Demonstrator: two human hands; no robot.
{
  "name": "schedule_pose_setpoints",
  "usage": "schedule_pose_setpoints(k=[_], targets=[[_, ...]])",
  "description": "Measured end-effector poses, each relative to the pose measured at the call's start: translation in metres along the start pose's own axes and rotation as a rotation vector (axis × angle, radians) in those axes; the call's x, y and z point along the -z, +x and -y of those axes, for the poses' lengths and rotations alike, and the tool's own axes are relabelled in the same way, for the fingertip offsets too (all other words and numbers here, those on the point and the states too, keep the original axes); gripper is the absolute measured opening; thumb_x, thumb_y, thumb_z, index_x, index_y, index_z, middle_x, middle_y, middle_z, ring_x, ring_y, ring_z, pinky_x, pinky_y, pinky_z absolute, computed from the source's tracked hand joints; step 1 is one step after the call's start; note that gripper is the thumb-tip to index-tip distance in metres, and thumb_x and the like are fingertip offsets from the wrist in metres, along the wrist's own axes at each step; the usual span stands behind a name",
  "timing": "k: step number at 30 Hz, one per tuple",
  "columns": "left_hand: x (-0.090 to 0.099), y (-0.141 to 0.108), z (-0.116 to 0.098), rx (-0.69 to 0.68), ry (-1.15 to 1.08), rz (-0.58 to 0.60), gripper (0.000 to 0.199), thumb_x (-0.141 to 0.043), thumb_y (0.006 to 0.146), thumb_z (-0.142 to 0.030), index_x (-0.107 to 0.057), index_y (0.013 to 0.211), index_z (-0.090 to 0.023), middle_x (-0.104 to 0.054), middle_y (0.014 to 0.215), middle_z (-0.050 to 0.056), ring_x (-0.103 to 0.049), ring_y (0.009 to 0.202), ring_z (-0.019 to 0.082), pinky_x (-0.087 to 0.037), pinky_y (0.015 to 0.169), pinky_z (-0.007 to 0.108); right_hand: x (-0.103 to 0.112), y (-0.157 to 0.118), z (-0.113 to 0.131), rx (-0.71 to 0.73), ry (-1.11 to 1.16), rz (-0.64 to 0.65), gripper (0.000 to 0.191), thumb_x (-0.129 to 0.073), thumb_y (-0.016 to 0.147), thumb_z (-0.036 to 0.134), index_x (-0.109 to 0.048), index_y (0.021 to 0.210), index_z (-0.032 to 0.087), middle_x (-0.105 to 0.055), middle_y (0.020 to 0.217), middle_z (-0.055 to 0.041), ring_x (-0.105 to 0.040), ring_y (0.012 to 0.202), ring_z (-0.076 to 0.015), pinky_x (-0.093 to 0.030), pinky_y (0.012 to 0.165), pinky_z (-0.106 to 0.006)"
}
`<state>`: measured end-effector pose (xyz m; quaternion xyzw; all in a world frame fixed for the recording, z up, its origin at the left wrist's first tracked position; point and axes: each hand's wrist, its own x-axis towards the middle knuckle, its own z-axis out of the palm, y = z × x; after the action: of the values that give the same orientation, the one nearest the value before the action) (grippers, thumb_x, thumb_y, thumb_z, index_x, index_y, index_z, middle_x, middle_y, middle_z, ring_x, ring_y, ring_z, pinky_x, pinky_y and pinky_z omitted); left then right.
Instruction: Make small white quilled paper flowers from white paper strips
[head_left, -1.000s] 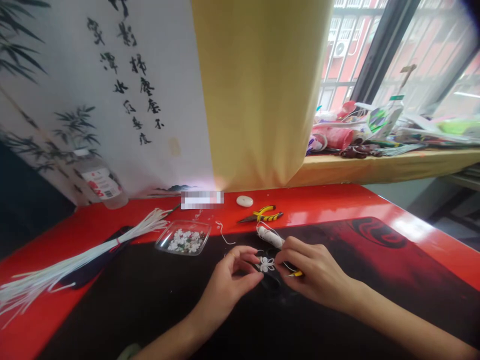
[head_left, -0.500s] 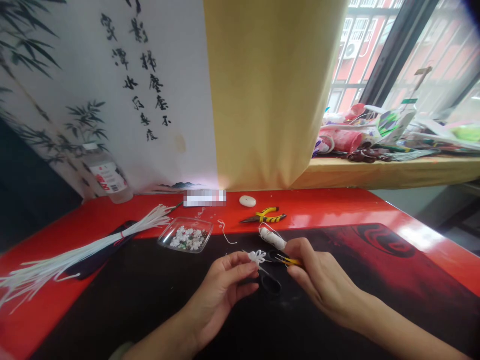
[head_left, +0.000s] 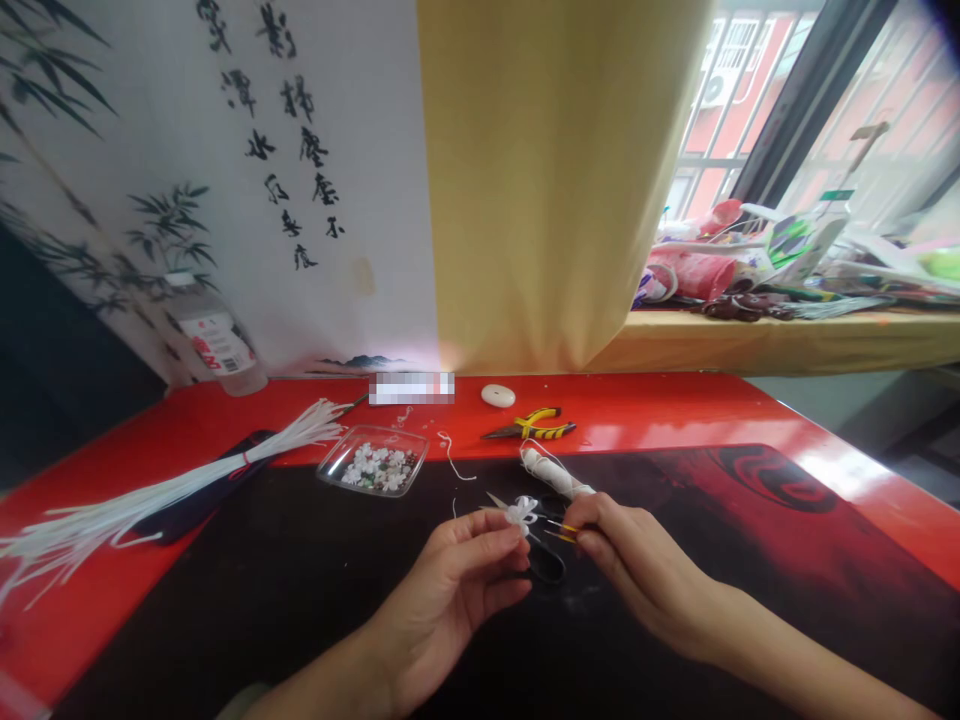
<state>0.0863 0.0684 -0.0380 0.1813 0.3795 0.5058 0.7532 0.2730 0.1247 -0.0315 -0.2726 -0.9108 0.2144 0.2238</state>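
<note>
My left hand (head_left: pixel 471 560) is closed in a pinch on a small white looped flower (head_left: pixel 523 511), held above the black mat. To its right, my right hand (head_left: pixel 630 560) grips yellow tweezers (head_left: pixel 571 533), whose metal tips point left towards the flower. I cannot tell whether the tips touch it. Beneath the flower lie scissors with black handles (head_left: pixel 547 563); their blades are partly hidden by my left hand. A white thread spool (head_left: pixel 553 472) rests just behind my right fingers.
A clear tray (head_left: pixel 328 478) holds white flower beads. Yellow-black pliers (head_left: pixel 536 428) and a white oval object (head_left: pixel 498 396) lie on the red table (head_left: pixel 637 415). At left is a bundle of white stems (head_left: pixel 187 490), with a bottle (head_left: pixel 221 345) behind. Clutter fills the windowsill.
The flower has turned a little in my left fingers, and the tweezers' angle has shifted slightly. Both hands appear slightly further right, as the whole view has moved a little.
</note>
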Motion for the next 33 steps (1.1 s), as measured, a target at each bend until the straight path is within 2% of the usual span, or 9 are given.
schedule_pose_setpoints(k=[10, 16, 23, 26, 33], targets=[[-0.004, -0.004, 0.004, 0.093, 0.063, 0.092, 0.004, -0.061, 0.072, -0.011, -0.058, 0.074, -0.011, -0.058, 0.069, 0.002, -0.054, 0.063, 0.007, -0.047, 0.062, 0.021, 0.002, -0.001, 0.006, -0.049, 0.044, 0.12, 0.016, -0.026, 0.09, 0.022, -0.041, 0.086, 0.022, -0.051, 0.075, 0.0005, -0.043, 0.063, -0.0132, -0.035, 0.058, -0.026], [-0.001, -0.005, 0.01, 0.101, 0.015, 0.1, 0.008, -0.062, 0.071, -0.012, -0.06, 0.079, -0.011, -0.059, 0.073, 0.003, -0.056, 0.067, 0.009, -0.047, 0.065, 0.022, -0.003, 0.001, 0.007, -0.083, 0.155, 0.103, 0.018, -0.025, 0.091, 0.023, -0.041, 0.082, 0.021, -0.048, 0.072, 0.0014, -0.042, 0.063, -0.0118, -0.036, 0.058, -0.023], [-0.001, -0.007, 0.011, 0.1, -0.014, 0.117, 0.007, -0.063, 0.071, -0.013, -0.061, 0.077, -0.011, -0.06, 0.071, 0.003, -0.056, 0.066, 0.008, -0.047, 0.065, 0.022, -0.005, 0.0, 0.006, 0.103, 0.182, 0.117, 0.007, -0.039, 0.088, 0.021, -0.045, 0.084, 0.02, -0.049, 0.079, 0.0009, -0.045, 0.068, -0.011, -0.036, 0.061, -0.022], [-0.001, -0.008, 0.012, 0.103, 0.008, 0.116, 0.008, -0.063, 0.071, -0.013, -0.062, 0.077, -0.01, -0.061, 0.07, 0.003, -0.056, 0.065, 0.008, -0.047, 0.065, 0.022, -0.005, 0.0, 0.006, 0.081, 0.186, 0.14, 0.011, -0.036, 0.089, 0.018, -0.046, 0.085, 0.02, -0.049, 0.077, 0.0016, -0.046, 0.067, -0.01, -0.036, 0.061, -0.021], [-0.003, -0.009, 0.01, 0.109, 0.045, 0.123, 0.008, -0.066, 0.068, -0.014, -0.062, 0.073, -0.011, -0.061, 0.068, 0.003, -0.056, 0.063, 0.008, -0.046, 0.065, 0.022, -0.003, -0.001, 0.002, 0.036, 0.156, 0.264, 0.019, -0.03, 0.091, 0.024, -0.048, 0.085, 0.019, -0.051, 0.076, -0.0003, -0.046, 0.065, -0.0125, -0.036, 0.061, -0.025]])
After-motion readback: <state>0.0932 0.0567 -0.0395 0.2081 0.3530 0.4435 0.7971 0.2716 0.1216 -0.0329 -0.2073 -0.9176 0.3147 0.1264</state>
